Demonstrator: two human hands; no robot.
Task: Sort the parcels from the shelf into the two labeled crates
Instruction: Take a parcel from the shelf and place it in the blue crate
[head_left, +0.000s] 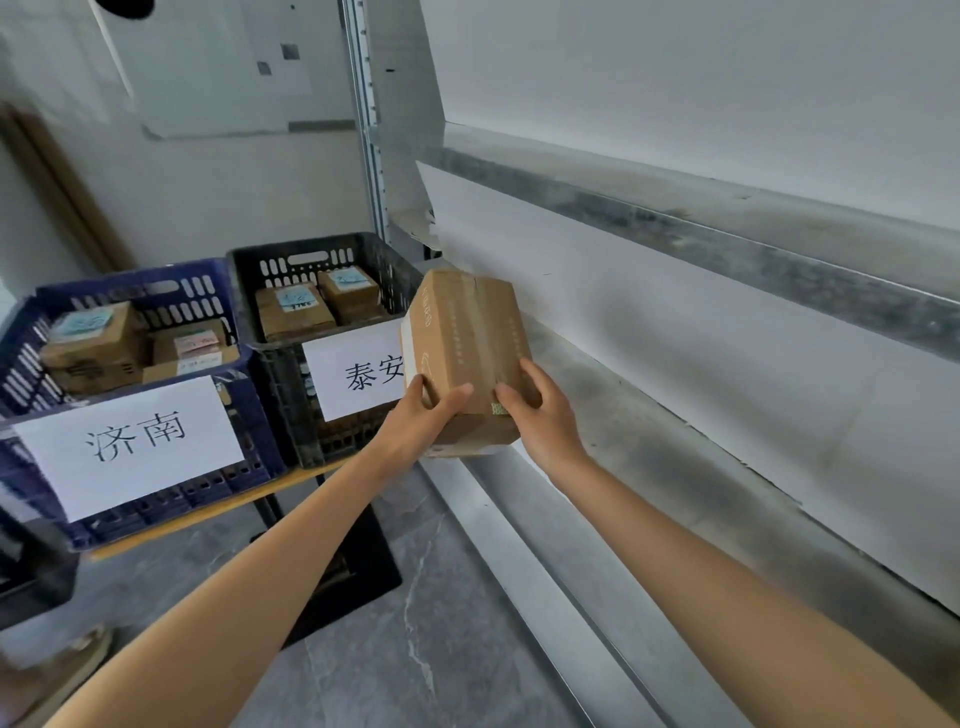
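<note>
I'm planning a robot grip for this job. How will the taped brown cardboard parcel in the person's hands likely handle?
The taped brown cardboard parcel probably stays stiff: its faces look flat and unbowed. It seems fairly light, since the left hand and right hand hold it only by its near end. The glossy tape strip may be slippery.

Brown taped cardboard parcel (467, 332) tilted, off grey metal shelf (649, 447), betw. left hand (423, 415) & right hand (540, 415). Blue plastic crate (257, 426) & black plastic crate (280, 374): paper-labelled, w/ small brown boxes (296, 312) inside.
</note>
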